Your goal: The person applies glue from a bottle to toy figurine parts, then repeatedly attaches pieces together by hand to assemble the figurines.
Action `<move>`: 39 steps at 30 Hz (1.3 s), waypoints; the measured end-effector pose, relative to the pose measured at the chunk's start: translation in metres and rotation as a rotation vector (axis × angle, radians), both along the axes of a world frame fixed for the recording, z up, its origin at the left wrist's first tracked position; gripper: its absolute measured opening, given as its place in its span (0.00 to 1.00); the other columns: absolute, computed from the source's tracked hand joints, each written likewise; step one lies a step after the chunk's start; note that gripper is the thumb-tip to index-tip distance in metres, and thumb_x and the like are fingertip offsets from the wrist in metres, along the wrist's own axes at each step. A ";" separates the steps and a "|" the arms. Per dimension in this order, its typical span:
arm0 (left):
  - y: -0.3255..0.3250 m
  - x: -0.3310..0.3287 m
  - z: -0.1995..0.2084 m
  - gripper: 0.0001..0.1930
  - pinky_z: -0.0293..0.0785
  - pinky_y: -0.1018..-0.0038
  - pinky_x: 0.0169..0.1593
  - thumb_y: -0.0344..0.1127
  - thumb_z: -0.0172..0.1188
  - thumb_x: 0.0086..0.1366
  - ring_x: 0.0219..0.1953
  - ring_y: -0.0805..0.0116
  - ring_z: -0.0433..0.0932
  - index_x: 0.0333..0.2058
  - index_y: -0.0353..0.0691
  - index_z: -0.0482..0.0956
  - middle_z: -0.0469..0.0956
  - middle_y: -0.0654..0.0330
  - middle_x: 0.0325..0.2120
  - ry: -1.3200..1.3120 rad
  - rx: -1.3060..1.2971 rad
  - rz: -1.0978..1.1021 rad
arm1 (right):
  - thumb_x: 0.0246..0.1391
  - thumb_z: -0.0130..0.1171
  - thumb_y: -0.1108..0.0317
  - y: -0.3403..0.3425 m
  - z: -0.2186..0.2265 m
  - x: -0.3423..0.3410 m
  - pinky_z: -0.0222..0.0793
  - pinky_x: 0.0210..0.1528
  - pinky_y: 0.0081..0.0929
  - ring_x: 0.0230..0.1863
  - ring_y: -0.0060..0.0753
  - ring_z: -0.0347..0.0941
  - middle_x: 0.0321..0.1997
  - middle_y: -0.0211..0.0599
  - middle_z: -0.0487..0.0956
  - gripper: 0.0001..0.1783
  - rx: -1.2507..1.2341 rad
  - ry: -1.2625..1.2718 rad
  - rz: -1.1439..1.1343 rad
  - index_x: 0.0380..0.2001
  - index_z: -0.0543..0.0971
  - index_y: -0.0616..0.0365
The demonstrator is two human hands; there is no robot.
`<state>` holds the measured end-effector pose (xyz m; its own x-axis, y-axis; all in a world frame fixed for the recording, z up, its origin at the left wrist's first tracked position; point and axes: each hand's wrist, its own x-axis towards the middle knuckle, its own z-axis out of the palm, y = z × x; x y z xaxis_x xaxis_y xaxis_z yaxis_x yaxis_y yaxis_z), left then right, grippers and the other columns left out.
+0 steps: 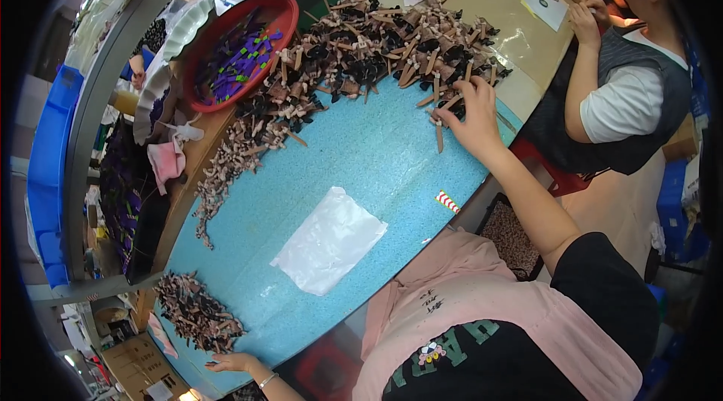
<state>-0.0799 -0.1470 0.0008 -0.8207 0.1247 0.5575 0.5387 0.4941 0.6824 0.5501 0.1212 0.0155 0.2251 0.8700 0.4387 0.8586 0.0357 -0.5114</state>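
My right hand (476,118) reaches over the front right edge of a large pile (369,47) of small brown, pinkish and black figure-like pieces. Its thumb and fingers are bent around a small brown piece (452,102) at that edge. Another narrow brown piece (440,137) lies just below the thumb. At the lower left, my left hand (232,362) has its fingers stretched out, with nothing in it. It rests by the table edge, next to a smaller heap (197,314) of similar dark and brown pieces.
A flat white plastic bag (331,241) lies on the blue tabletop (301,175), left of a red-and-white striped strip (447,202). A red basin (291,6) of purple and green pieces stands behind. A seated co-worker (633,92) is at the right, near a white card (545,6).
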 end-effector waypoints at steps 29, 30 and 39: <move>0.141 0.408 0.059 0.30 0.70 0.60 0.47 0.26 0.60 0.50 0.44 0.49 0.69 0.54 0.31 0.64 0.67 0.45 0.48 -0.008 -0.578 -1.488 | 0.41 0.62 0.81 -0.037 0.060 -0.024 0.62 0.56 0.29 0.55 0.41 0.67 0.58 0.41 0.67 0.24 -0.331 0.136 0.701 0.44 0.70 0.57; 0.130 0.400 0.065 0.30 0.70 0.61 0.49 0.25 0.58 0.50 0.46 0.48 0.69 0.55 0.33 0.66 0.67 0.45 0.47 -0.082 -0.598 -1.522 | 0.42 0.60 0.81 -0.040 0.065 -0.026 0.61 0.58 0.31 0.56 0.39 0.67 0.55 0.42 0.68 0.23 -0.331 0.266 0.680 0.45 0.69 0.60; 0.056 0.286 0.060 0.23 0.67 0.74 0.46 0.28 0.51 0.58 0.42 0.64 0.70 0.54 0.34 0.69 0.70 0.52 0.45 -0.807 -0.251 -1.521 | 0.45 0.58 0.82 -0.097 0.054 -0.103 0.63 0.58 0.29 0.60 0.34 0.64 0.60 0.43 0.59 0.19 -0.638 0.661 0.989 0.42 0.67 0.60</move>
